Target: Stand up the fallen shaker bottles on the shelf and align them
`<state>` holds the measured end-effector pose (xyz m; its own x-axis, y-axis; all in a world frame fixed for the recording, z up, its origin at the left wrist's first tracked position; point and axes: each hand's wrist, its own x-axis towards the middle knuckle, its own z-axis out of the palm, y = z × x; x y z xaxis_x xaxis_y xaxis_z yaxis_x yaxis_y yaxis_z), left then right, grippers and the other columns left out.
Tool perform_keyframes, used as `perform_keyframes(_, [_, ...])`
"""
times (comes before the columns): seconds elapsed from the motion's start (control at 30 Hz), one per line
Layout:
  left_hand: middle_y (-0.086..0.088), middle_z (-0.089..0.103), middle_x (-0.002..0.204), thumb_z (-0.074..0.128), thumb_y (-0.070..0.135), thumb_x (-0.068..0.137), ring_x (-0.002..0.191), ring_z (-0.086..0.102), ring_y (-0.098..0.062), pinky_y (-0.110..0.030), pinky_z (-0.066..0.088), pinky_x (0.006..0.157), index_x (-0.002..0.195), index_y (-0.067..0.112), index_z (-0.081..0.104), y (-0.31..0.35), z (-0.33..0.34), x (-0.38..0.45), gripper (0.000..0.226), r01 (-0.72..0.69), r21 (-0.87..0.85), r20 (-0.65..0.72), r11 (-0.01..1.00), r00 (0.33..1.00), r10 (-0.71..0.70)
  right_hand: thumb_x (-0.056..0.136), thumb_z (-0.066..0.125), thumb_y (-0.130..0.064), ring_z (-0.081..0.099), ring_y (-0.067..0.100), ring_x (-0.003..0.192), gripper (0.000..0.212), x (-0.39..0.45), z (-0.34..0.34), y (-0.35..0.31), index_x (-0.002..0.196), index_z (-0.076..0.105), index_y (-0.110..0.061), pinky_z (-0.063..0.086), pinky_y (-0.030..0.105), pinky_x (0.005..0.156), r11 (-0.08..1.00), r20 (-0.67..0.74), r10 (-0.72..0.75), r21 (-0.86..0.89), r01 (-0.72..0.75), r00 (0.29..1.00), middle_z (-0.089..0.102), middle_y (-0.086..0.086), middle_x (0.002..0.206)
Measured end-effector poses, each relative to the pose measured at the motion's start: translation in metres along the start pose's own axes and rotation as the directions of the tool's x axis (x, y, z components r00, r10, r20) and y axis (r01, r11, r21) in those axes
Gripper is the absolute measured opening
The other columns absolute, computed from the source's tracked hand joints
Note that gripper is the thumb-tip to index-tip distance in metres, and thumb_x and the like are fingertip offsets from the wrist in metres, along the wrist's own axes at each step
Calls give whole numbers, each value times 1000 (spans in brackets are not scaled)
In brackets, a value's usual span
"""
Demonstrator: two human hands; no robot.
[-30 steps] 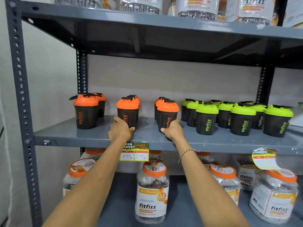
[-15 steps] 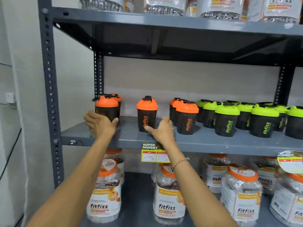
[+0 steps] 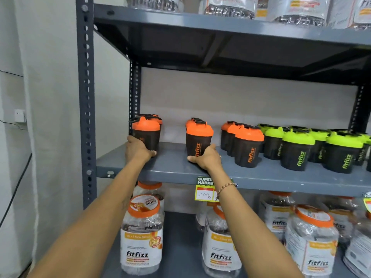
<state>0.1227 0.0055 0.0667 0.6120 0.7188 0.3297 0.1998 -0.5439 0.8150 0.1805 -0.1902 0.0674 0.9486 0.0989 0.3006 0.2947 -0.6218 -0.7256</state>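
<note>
Black shaker bottles stand upright on the grey middle shelf [image 3: 176, 169]. My left hand [image 3: 138, 148] is wrapped around the base of the leftmost orange-lidded shaker [image 3: 146, 133]. My right hand [image 3: 206, 158] grips the base of the second orange-lidded shaker [image 3: 198, 139], which has another one behind it. Further right is a group of three orange-lidded shakers [image 3: 248, 146], then several green-lidded shakers [image 3: 297, 149] in rows. None lies on its side in view.
The grey upright post [image 3: 86, 97] stands just left of my left hand. The upper shelf [image 3: 220, 35] carries jars. Large Fitfizz jars [image 3: 141, 235] fill the lower shelf. A yellow price tag [image 3: 203, 190] hangs on the shelf edge.
My left hand moved from the second orange shaker to the leftmost one and gripped it. My right hand moved from the third group to the second shaker. The view shifted left.
</note>
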Motion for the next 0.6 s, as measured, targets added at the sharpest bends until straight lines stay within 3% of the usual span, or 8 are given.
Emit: perform_keyframes(0.6, [-22,41,135,81,28,72,121,47,-40,-47,42,99,134,-1,28,-12,-9,6,86,-12,42,25,999,1000,11,73,77,-41,46,36,127,82,-9,1,-1,131,34,-3,42,45,101,1000,-7,-8,-29,8,1000,51,17,135])
